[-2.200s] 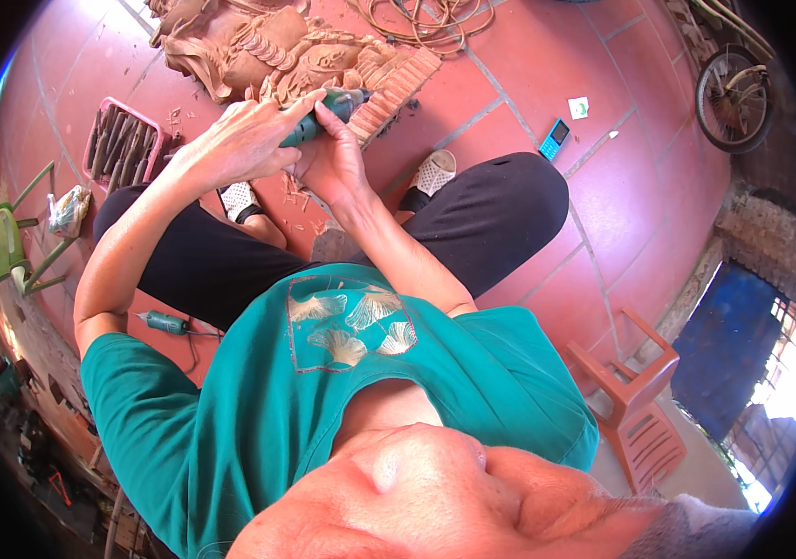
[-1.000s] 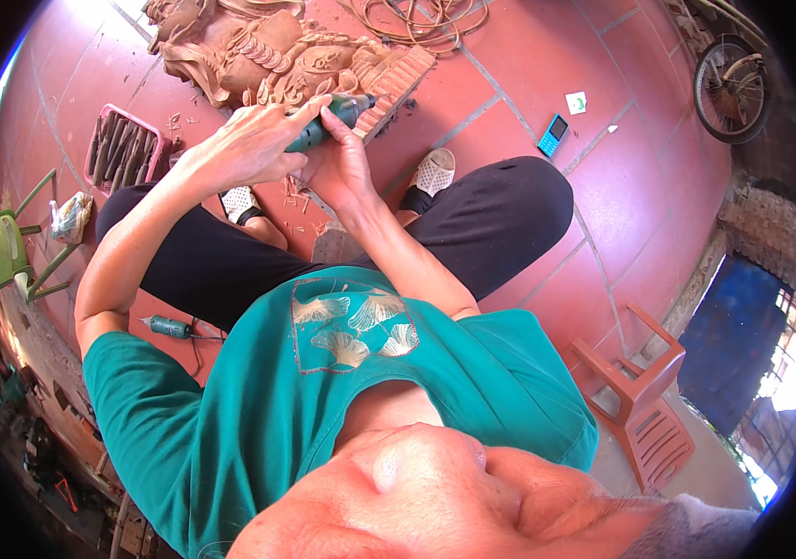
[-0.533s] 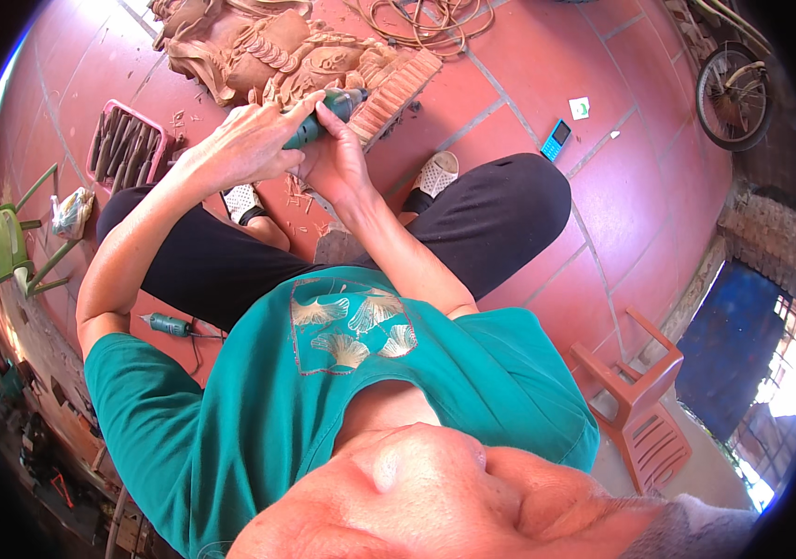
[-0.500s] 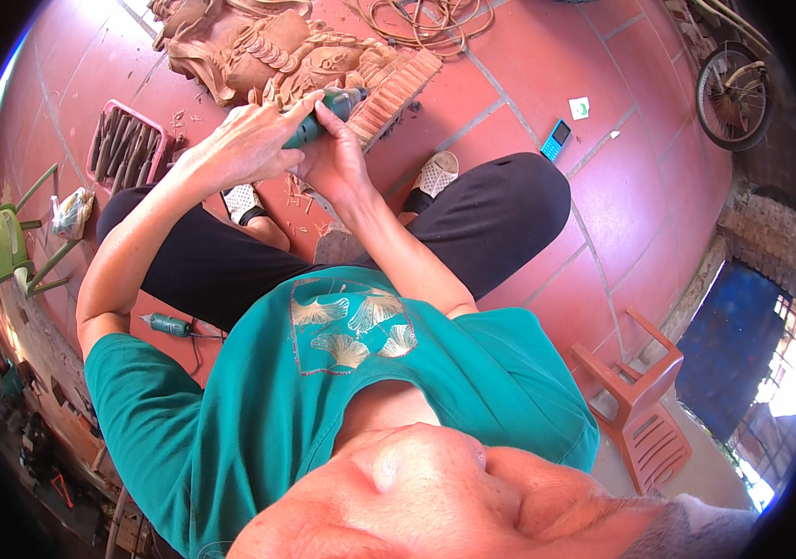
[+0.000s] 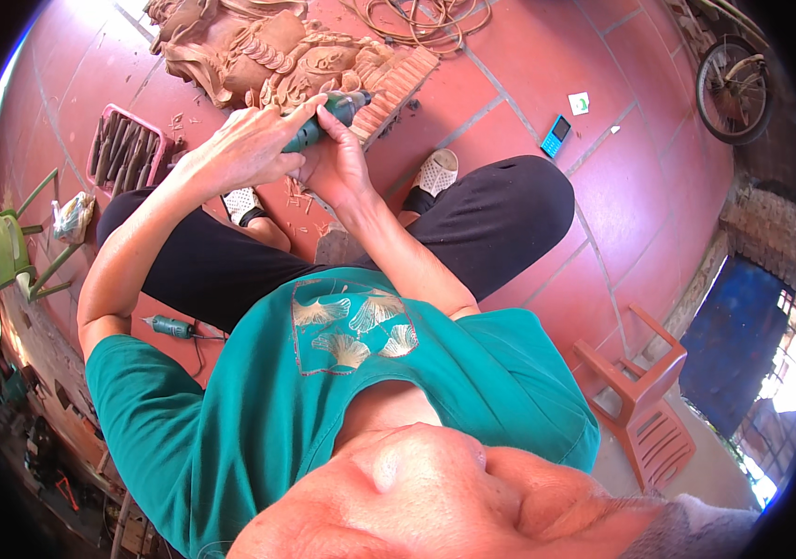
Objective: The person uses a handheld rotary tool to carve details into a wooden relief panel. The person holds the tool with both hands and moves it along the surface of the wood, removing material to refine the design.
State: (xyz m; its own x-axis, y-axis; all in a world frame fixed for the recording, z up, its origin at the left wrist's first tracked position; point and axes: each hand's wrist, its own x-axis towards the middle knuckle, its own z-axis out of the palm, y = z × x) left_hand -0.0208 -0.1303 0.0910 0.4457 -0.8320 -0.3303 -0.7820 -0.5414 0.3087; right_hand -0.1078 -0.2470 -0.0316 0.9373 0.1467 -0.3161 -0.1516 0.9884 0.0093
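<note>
A green rotary grinder (image 5: 343,109) is gripped between my two hands beside the edge of a carved wooden relief (image 5: 286,61). My left hand (image 5: 253,144) is closed over the grinder's near end, thumb side toward the tool. From the right, my right hand (image 5: 340,168) wraps the grinder's body, its fingers partly hidden behind it. The grinder's dark end points right, over the ridged border of the carving. Whether its tip touches the wood I cannot tell.
Left of my legs sits a pink basket (image 5: 161,154) of dark-handled tools. A second green grinder (image 5: 171,326) lies on the floor. Nearby are a green stool (image 5: 2,247), a blue phone (image 5: 556,136), coiled cable (image 5: 426,23) and a brown plastic chair (image 5: 645,396).
The grinder has shifted slightly to the right in my hands. Both hands keep their grip and almost the same place.
</note>
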